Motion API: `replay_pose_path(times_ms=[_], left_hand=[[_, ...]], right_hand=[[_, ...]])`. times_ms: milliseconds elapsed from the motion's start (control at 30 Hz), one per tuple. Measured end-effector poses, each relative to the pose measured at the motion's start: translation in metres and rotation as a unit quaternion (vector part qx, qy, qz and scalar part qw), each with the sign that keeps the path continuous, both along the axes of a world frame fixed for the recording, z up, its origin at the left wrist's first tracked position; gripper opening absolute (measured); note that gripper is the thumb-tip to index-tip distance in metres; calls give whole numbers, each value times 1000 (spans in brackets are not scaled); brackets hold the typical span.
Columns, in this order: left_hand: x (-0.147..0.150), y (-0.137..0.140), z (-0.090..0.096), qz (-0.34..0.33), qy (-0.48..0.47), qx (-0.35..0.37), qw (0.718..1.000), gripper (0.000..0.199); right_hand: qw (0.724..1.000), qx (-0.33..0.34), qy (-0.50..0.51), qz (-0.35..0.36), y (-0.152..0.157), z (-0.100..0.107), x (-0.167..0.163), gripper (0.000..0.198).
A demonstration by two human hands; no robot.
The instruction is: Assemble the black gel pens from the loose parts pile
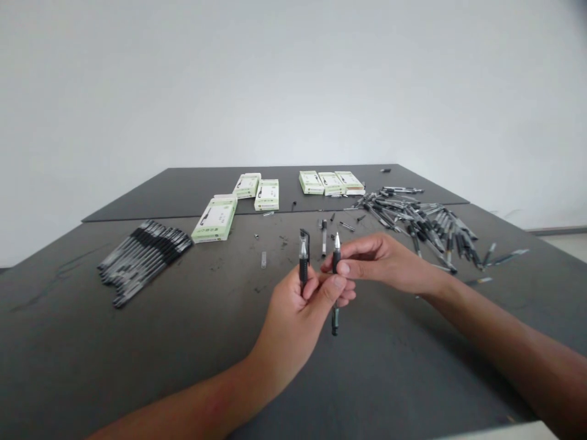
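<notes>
Head view: pinching an uncapped pen (pixel 337 253), tip up, between the fingers of the right hand (pixel 389 263), left of the loose pen pile (pixel 413 217). Farther left of that pile, clamping a capped pen (pixel 303 267) in the left hand (pixel 291 305). Probably light and stiff, slippery along the barrel, delicate at the metal tip; best held by the dark grip.

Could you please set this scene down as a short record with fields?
Left hand: holds a capped pen upright
Right hand: holds an uncapped pen, tip up
Aligned pens: side by side, left on the table
Loose pens: heaped at right
Boxes: at least six, green and white, beyond the hands
</notes>
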State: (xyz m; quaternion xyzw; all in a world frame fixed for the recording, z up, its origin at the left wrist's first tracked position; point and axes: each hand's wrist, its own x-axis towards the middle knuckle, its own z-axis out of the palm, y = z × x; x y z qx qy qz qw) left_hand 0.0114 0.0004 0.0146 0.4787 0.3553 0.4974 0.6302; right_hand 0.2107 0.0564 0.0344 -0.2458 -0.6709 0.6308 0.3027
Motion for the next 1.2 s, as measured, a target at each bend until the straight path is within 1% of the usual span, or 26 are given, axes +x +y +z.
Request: replay_pose_path(times_ms=[67,100,167,233,300,367,433,500,567,667,733,800,867,1067,1200], left_hand=[[1,-1,1,0,2,-4,1000,46],[1,-1,1,0,6,-3,1000,47],[2,-2,2,2,15,-4,1000,50],[3,-2,4,2,26,-3,1000,52],[3,-3,4,4,33,1,999,52],[3,-4,4,5,40,8,999,51],[3,-5,4,2,54,14,998,50],[2,-6,2,-3,72,19,997,49],[2,-6,-1,-11,86,25,996,48],[2,-5,-7,-18,96,34,995,49],[2,-4,-11,-21,102,38,994,49],[1,-4,-12,-23,108,41,993,48],[1,-4,-12,-22,110,45,993,47],[2,-5,-10,-21,99,30,994,44],[3,-7,-9,-24,101,29,994,41]], right_hand=[[999,9,-11,-30,3,1,4,24],[998,16,-14,-57,5,3,7,29],[990,32,-18,-133,13,6,15,45],[972,49,-33,-226,22,9,27,53],[939,75,-65,-329,32,12,42,52],[895,110,-107,-418,40,14,59,52],[850,151,-158,-479,46,15,76,55],[810,197,-217,-508,50,15,89,59],[783,246,-280,-499,56,10,97,59],[768,337,-365,-405,67,-6,98,45],[740,384,-433,-343,75,-20,94,41],[709,393,-498,-307,81,-31,88,44],[695,384,-533,-292,84,-37,82,46],[688,385,-538,-298,85,-35,70,49],[685,385,-545,-294,84,-31,61,37]])
